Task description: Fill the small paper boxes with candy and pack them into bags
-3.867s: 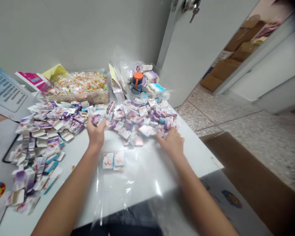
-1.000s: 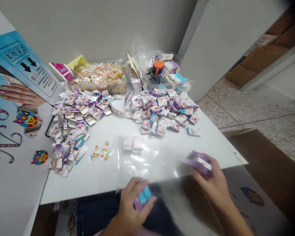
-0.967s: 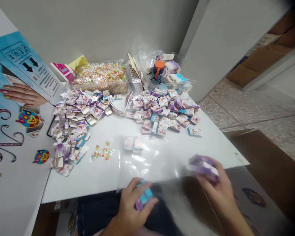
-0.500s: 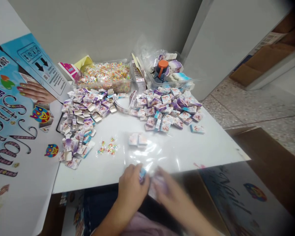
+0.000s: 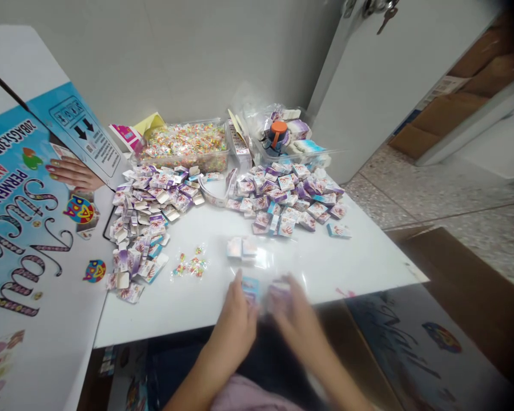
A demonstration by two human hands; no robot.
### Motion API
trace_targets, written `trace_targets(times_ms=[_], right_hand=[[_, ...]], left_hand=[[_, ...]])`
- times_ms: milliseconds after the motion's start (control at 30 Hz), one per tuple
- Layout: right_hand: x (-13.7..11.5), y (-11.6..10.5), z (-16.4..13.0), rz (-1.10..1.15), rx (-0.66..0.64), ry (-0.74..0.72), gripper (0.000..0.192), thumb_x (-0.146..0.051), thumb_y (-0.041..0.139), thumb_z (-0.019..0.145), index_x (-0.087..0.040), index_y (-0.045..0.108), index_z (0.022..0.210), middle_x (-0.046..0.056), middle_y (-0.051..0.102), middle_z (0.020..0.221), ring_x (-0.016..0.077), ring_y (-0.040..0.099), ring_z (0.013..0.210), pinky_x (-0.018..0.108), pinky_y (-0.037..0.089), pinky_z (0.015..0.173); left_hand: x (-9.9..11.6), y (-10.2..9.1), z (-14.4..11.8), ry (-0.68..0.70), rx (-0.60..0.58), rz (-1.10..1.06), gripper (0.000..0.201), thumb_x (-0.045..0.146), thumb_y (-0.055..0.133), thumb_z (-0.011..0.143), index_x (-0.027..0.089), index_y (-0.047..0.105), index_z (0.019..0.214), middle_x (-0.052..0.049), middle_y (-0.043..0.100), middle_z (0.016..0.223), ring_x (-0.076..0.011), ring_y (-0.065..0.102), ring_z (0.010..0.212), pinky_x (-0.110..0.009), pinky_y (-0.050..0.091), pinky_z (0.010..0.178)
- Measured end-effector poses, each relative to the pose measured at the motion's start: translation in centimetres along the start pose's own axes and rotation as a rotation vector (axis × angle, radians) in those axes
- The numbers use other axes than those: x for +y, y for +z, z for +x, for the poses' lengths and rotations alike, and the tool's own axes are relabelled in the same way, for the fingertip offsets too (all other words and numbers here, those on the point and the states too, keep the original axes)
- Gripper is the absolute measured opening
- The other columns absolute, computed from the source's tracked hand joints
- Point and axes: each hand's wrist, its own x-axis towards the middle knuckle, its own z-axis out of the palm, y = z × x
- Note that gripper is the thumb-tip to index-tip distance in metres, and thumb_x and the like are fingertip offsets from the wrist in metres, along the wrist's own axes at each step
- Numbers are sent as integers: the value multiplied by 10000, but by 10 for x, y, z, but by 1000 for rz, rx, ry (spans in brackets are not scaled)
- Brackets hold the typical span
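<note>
My left hand [image 5: 235,317] is closed on a small blue-and-white box [image 5: 251,288] at the front of the table. Beside it, my right hand [image 5: 297,314], smeared by motion, grips a small purple-and-white box [image 5: 279,291]. Just beyond my fingers, a clear plastic bag [image 5: 278,251] lies flat on the white table [image 5: 197,317]. Two small boxes [image 5: 242,249] stand side by side at the bag's far part; whether they are inside it I cannot tell. To the left lie a few clear sachets of colourful candy [image 5: 191,265].
Open small boxes [image 5: 141,228] are heaped on the left, closed ones [image 5: 286,197] on the right. Behind stand a tub of candy sachets [image 5: 186,142] and a clear tub [image 5: 300,151] with an orange-capped container [image 5: 277,134]. A large printed carton [image 5: 34,228] borders the left; another [image 5: 420,337] sits below right.
Both hands have moved slightly up and away from the table's front edge, and more of the blue box shows in my left hand. The whole view has shifted a little.
</note>
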Motion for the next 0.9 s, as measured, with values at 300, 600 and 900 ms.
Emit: trace_targets(times_ms=[300,600,900], right_hand=[[12,12,0,131,75,107,604,-460,464,928,-180,444,1463,135,577,1397,309,494,1351,529,381,1137],[12,10,3,124,128,148,626,-466,435,949,-184,368,1504,151,498,1466,309,431,1393,549,333,1157],[0,-6,10,91,134,167,577,-549,412,949,-177,549,1368,154,659,1264,333,588,1212,509,467,1032]], left_hand=[[11,23,19,-104,106,-326,530,386,482,972,144,389,1433,-180,543,1381,-269,537,1275,-457,409,1101],[2,31,24,-47,80,-329,481,278,457,964,175,452,1433,-138,455,1446,-236,433,1380,-423,310,1196],[-1,26,25,85,49,-57,502,389,431,999,224,432,1473,-131,538,1284,-256,492,1243,-460,394,1104]])
